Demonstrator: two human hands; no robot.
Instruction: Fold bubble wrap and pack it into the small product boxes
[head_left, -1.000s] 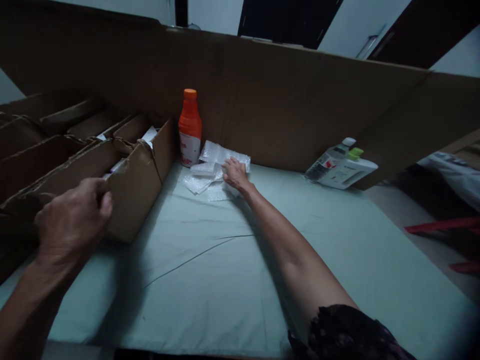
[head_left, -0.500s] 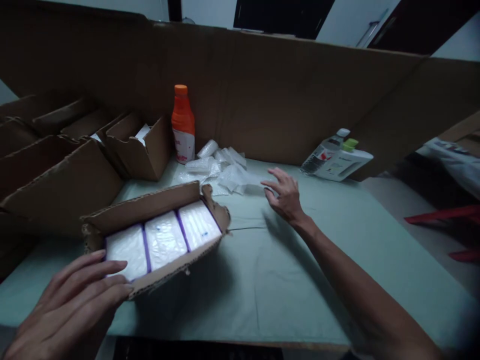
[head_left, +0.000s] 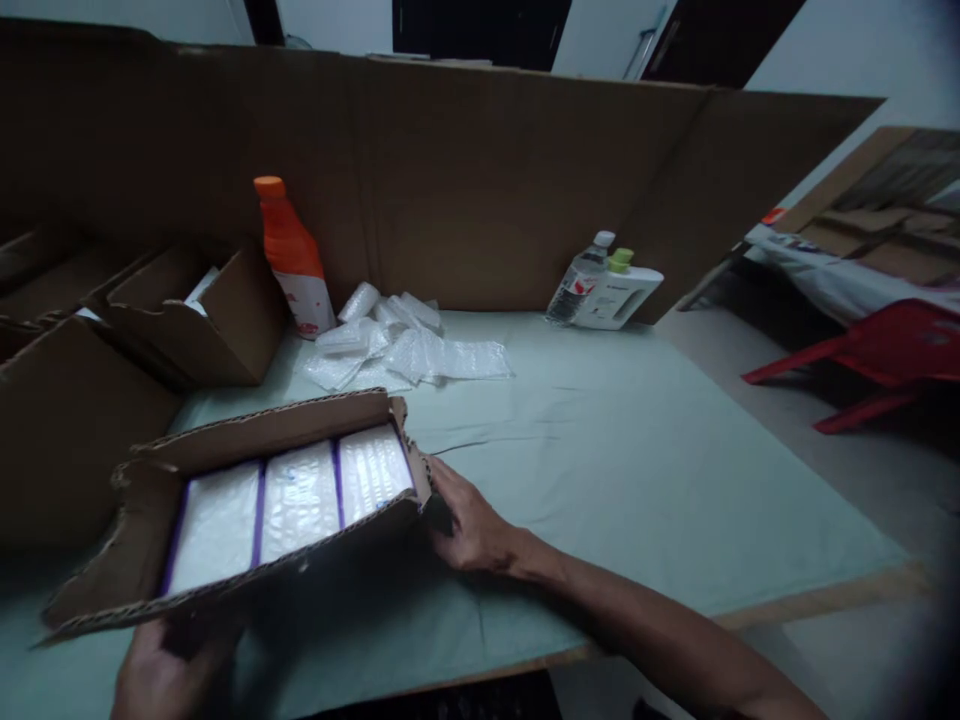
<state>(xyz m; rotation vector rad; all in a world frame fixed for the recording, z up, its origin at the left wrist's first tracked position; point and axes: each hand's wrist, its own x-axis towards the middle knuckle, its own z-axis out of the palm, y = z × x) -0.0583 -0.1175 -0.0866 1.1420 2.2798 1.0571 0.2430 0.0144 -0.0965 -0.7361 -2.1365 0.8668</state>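
An open cardboard box, tilted a little, is held between both hands above the front left of the table. Inside stand three white, plastic-wrapped packs with purple edges, side by side. My right hand grips the box's right end, its fingers partly hidden behind the cardboard. My left hand is under the box's near left side, shadowed, with its fingertips out of sight beneath it. Behind the box, sheets and rolls of bubble wrap lie in a loose pile.
Several cardboard boxes stand at the left. An orange bottle leans beside them. A clear water bottle and a white jug stand at the back right, before a cardboard wall. A red chair is beyond the green-covered table.
My right hand has left the bubble wrap and taken the box's right end. My left hand has moved from the box's left edge to underneath. The view has turned right.
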